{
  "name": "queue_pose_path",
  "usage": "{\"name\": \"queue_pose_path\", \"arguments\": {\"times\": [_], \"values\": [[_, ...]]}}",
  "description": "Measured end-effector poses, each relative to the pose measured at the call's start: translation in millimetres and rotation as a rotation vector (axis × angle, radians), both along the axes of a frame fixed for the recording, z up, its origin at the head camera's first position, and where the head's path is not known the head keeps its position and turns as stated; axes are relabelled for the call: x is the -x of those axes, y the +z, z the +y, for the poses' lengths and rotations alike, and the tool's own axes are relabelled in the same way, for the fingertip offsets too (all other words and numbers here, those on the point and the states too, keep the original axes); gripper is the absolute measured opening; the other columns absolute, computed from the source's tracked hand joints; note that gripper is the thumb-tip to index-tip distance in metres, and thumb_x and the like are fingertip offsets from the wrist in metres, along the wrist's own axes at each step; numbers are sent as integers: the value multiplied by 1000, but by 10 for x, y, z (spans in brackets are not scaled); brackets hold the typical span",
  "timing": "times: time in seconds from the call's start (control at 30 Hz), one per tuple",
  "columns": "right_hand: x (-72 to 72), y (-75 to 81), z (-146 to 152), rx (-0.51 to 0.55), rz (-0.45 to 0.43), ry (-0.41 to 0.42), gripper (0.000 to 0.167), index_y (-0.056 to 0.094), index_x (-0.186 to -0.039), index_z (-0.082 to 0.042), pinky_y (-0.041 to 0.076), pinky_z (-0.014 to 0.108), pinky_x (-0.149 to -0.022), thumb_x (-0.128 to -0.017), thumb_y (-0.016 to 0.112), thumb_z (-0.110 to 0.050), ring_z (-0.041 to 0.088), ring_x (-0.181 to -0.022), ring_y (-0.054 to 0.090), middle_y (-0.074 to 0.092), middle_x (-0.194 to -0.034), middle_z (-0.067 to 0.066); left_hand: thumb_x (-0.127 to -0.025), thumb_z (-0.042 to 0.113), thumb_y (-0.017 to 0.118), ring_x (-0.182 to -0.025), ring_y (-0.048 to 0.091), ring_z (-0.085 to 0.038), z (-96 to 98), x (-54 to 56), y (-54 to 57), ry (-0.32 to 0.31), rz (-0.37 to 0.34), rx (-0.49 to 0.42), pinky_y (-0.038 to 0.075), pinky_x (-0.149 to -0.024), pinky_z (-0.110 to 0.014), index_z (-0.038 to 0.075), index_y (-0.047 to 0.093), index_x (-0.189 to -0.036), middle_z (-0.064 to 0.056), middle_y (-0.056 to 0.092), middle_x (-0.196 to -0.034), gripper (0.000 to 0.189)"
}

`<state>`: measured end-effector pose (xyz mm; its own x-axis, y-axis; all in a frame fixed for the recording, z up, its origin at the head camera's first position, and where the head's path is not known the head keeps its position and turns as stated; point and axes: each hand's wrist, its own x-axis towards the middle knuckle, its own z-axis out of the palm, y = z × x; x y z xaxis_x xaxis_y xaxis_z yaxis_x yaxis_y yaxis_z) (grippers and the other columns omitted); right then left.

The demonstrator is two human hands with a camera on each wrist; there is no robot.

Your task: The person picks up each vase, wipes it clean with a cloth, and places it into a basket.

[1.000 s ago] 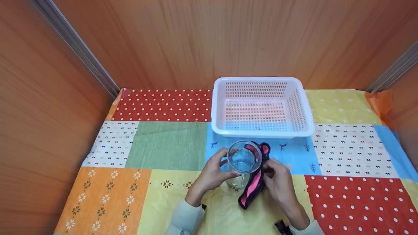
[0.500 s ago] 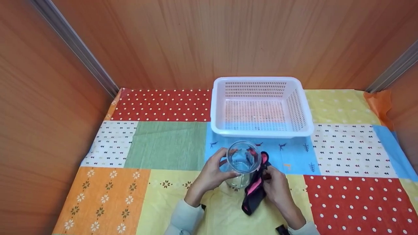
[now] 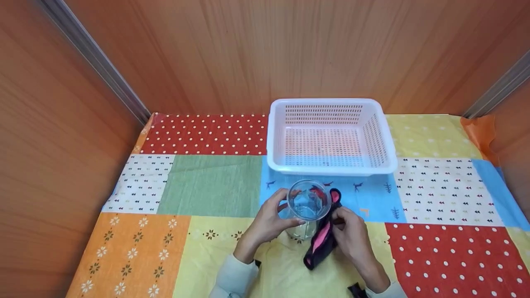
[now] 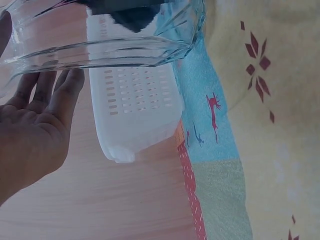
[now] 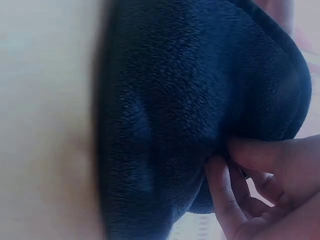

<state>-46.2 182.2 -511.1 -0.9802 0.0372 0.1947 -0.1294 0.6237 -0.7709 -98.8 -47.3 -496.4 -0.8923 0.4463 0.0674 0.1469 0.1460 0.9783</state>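
Observation:
A clear glass jar stands upright on the yellow patch of the tablecloth. My left hand grips its left side, thumb in front and fingers behind. In the left wrist view the glass crosses the top, beside the fingers. Along the jar's right side hangs a folded dark cloth with pink on its other face. My right hand pinches this cloth. Up close in the right wrist view, the cloth looks fuzzy with a stitched edge, bunched between thumb and fingers. Whether it presses on the glass is hard to tell.
Behind the jar is a white plastic basket with slotted walls. A patchwork-patterned tablecloth covers the table. Wooden panels rise at the back and on both sides.
The right hand and cloth first shift down toward the person, then slightly back up along the jar's right side. The left hand and jar stay in place.

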Motion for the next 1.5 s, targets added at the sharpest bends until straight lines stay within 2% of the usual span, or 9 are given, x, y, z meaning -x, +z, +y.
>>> {"name": "queue_pose_path", "arguments": {"times": [0.17,0.3,0.5,0.7,0.83,0.97,1.17,1.4,1.5], "values": [[11,219,-52,27,0,-21,26,68,-82,-3,59,29,-70,-82,71,22,20,-81,63,63,-84,4,-85,-1,86,-133,53,-43,0,0,-1,-3,-3,-4,45,-116,-57,-1,57,-142,-22,57,-141,64],[11,260,-65,34,-21,-33,23,70,-83,-3,61,30,-72,-85,71,20,21,-83,64,63,-84,5,-85,-1,86,-133,53,-43,5,-4,2,-2,-3,5,45,-117,-57,0,57,-142,-23,57,-142,63],[-3,138,-45,11,5,-11,25,67,-82,-4,58,29,-68,-83,72,21,20,-81,61,62,-84,3,-85,-1,85,-133,53,-42,5,3,-4,1,3,5,45,-117,-57,0,58,-140,-20,58,-139,61],[3,-116,5,-2,-54,-5,25,63,-80,-4,56,29,-67,-82,69,20,22,-81,64,63,-84,5,-86,0,86,-133,54,-39,3,6,5,1,6,19,46,-117,-53,2,59,-140,-11,60,-138,61],[16,-217,35,-30,-93,-17,24,62,-79,-5,50,27,-65,-81,63,19,20,-77,60,62,-82,4,-86,0,86,-134,53,-41,7,10,6,-2,1,14,46,-117,-54,2,59,-141,-16,59,-139,61],[12,-229,38,-27,-104,-25,26,62,-78,-7,51,28,-67,-79,62,19,19,-78,59,60,-81,2,-86,0,85,-136,52,-42,5,4,10,-6,-10,8,44,-118,-56,-1,58,-142,-21,57,-141,62],[-6,-127,26,-3,-78,-13,27,63,-81,-7,56,30,-71,-79,67,20,18,-82,62,64,-86,3,-87,0,84,-137,51,-41,1,0,10,-10,-20,9,43,-119,-57,5,58,-143,-18,57,-143,62],[5,154,-37,32,-12,-12,25,68,-85,-3,59,31,-72,-82,70,22,21,-82,63,66,-87,7,-86,-1,84,-137,51,-43,1,4,4,-7,-17,3,42,-119,-58,-1,57,-142,-23,56,-143,62],[9,255,-64,65,-10,-22,23,72,-86,-3,62,32,-75,-85,72,20,22,-84,66,67,-87,6,-87,0,85,-136,52,-43,-1,1,2,-7,-9,10,43,-118,-57,-1,57,-142,-23,56,-143,62]]}}
